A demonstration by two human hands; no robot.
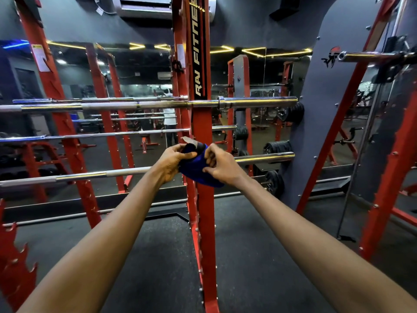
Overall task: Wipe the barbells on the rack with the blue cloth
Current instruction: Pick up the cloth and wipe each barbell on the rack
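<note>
While both hands, left hand (172,163) and right hand (222,166), have their fingers clamped on the blue cloth (195,168), it touches no barbell; the wiping looks mostly undone.

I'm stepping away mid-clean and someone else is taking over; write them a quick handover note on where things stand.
Left hand and right hand: both gripping the bunched blue cloth, held at the red rack upright, where the lower barbell crosses it.
Upper barbell and middle bar rest on the rack above.
Done: cannot tell which bars are already wiped.
Left: wipe each bar along its length.
</note>
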